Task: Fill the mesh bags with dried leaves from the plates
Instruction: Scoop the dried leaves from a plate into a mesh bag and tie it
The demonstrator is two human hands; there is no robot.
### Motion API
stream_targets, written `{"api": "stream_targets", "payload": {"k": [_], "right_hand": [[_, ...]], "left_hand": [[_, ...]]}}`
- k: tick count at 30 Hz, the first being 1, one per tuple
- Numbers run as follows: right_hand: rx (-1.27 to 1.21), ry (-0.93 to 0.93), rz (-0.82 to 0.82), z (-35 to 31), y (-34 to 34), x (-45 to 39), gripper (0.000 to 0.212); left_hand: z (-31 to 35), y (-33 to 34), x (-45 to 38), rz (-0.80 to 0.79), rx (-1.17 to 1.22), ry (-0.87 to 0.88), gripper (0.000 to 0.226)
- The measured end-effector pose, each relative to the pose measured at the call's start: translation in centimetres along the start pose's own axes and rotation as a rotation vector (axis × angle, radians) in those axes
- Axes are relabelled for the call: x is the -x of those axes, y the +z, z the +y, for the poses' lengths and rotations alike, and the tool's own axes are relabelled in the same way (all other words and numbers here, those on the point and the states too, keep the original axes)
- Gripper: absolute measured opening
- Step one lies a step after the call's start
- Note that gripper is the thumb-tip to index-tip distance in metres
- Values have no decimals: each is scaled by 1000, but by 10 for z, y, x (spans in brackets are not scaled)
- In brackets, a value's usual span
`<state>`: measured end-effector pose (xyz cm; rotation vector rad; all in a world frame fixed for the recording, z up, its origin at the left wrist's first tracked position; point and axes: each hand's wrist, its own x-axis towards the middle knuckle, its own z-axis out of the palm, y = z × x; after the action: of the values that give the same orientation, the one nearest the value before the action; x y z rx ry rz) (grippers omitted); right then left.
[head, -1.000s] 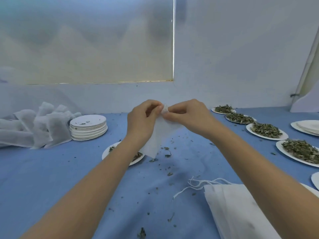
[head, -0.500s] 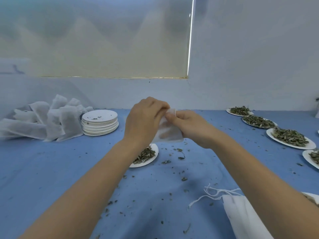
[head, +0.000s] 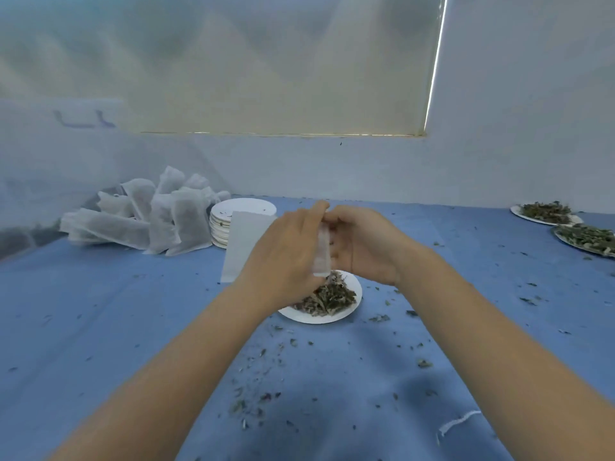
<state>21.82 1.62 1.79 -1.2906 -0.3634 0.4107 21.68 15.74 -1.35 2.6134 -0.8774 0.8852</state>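
Hands have come down and forward since a second ago — then they worked the top edge of an empty bag up in front of the chest, now they hold it just above the plate of dried leaves (head: 321, 299) in the middle of the table (head: 100, 327). The left hand (head: 283, 257) grips the bag (head: 244, 244), whose flat white body sticks out to the left behind the knuckles, while the right hand (head: 362, 246) has curled fingers at the folded mouth strip that shows between the two. How wide the mouth stands is hidden by the fingers.

My reading is that the opening step is nearly finished and the filling of this bag is about to begin: the mouth has been brought right over the leaves, and none look to be inside yet.

Filled bags (head: 146, 217) lie heaped at the far left edge of the table beside a stack of emptied plates (head: 233, 211), so much of the work is done. Two more heaped plates (head: 545, 212) wait along the far right edge — and loose crumbs litter the cloth.
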Motion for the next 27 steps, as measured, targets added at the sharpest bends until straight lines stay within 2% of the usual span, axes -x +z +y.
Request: {"api": "stream_targets", "payload": {"k": [3,7,9,11,13,16,23,27], "right_hand": [[208,-18,48,6,-4,-11,20],[950,-195,397,22,-34,-19,18],[1149,-111,430,33,-49,-22,19],[1314,70,323,48,-59,-29,37],[1389,165,240,59,-63,-38,52],[1401,126,218,65,-62,-51,58],[1559,153,111,65,-51,-77,42],[1560,83,111,69,-52,-82,27]], "left_hand": [[-20,4,9,17,-95,-31,61],[-48,13,24,16,-113,-102,51],[-58,22,30,-38,-111,-161,51],[-66,32,33,-88,-91,-196,53],[-71,39,33,-128,-31,-263,57],[-78,49,30,-189,66,-358,61],[-93,66,25,-269,127,-402,65],[-95,73,24,-279,140,-392,61]]}}
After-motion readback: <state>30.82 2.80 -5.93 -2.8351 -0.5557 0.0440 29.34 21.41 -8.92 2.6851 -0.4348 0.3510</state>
